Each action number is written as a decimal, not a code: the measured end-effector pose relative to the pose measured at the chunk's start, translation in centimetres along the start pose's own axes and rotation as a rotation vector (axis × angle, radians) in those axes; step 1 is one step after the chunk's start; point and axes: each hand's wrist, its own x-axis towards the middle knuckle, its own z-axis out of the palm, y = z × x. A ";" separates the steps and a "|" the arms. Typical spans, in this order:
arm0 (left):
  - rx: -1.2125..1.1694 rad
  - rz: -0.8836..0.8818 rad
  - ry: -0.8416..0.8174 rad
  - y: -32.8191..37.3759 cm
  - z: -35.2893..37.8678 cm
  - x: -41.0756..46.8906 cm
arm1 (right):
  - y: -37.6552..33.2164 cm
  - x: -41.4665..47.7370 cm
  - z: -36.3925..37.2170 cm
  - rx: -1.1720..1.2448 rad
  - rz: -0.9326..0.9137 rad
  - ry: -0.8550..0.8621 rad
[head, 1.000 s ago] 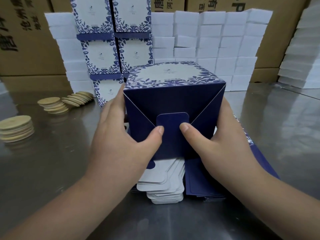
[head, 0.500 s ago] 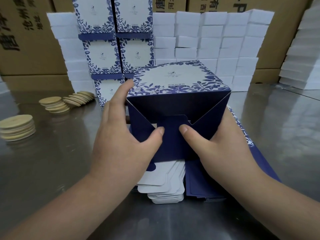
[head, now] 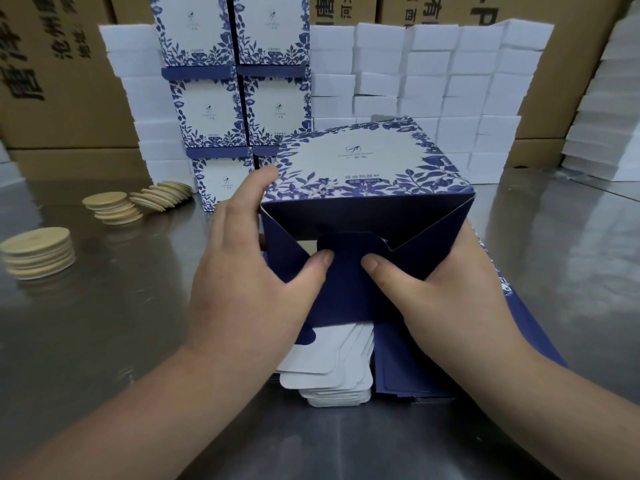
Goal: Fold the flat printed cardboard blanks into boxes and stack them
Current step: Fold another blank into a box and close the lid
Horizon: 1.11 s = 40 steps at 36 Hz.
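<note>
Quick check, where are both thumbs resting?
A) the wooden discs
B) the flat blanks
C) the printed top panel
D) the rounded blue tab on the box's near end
D: the left hand and right hand hold the box, thumbs on its rounded blue tab.

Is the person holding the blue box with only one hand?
No, the left hand and the right hand both grip the box.

Landmark: half-folded navy and white floral cardboard box (head: 367, 174), mid-table.
Left of it: bare steel tabletop (head: 104, 323), an open lane; farther left, stacks of pale round wooden discs (head: 38, 252).
Behind-left, near: stack of finished floral boxes (head: 239, 109).
Behind: wall of white foam blocks (head: 433, 81) bars reach.
Right: bare steel.
In front and beneath: pile of flat cardboard blanks (head: 329, 372).
Box flanks occupied by left hand (head: 242, 271) and right hand (head: 443, 292).
</note>
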 end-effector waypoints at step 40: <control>-0.018 0.055 0.014 -0.5 0.2 -0.1 | -0.9 0.2 -0.6 0.008 0.015 -0.025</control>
